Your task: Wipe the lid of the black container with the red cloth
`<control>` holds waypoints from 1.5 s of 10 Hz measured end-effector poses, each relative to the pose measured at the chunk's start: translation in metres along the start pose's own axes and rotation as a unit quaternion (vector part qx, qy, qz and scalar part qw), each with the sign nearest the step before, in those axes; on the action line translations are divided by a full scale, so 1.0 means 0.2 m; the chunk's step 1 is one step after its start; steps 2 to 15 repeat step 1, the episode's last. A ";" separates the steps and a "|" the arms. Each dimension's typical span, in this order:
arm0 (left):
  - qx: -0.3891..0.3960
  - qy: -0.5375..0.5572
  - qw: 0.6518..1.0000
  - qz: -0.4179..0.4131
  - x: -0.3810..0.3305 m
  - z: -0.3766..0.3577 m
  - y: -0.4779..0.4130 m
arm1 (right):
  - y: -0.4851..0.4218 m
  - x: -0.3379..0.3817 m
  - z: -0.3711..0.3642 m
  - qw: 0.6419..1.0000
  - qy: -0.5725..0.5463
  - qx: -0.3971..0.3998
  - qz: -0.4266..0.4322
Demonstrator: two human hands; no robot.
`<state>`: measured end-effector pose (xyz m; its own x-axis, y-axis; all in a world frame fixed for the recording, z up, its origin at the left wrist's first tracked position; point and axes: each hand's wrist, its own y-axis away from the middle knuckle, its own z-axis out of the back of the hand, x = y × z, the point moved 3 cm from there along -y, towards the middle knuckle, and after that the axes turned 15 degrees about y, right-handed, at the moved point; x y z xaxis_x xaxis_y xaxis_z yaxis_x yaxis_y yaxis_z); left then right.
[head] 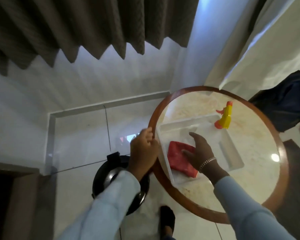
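The folded red cloth (179,157) lies in a white tray (189,122) on a round table. My right hand (200,151) rests on the cloth's right side with fingers spread; a bracelet is on that wrist. My left hand (144,149) holds the tray's left rim at the table's edge. The black container (103,179) stands on the floor below my left forearm, its round black lid partly hidden by my sleeve.
The round table (260,153) has a wooden rim and a pale marbled top. A yellow spray bottle (224,117) with an orange trigger stands at the tray's far corner. A dark bag (287,104) sits behind the table. My shoe (167,220) is on the tiled floor.
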<state>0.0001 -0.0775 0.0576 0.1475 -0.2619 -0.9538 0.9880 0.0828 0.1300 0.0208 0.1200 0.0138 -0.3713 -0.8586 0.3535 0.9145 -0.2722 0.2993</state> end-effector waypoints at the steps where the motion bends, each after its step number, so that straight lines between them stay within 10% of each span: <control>1: -0.024 0.021 0.995 -0.094 -0.30 0.27 -0.11 | 0.04 0.36 0.25 0.985 0.004 -0.088 0.147; 15: -0.024 0.021 0.995 -0.094 -0.30 0.27 -0.11 | 0.04 0.36 0.25 0.985 0.004 -0.088 0.147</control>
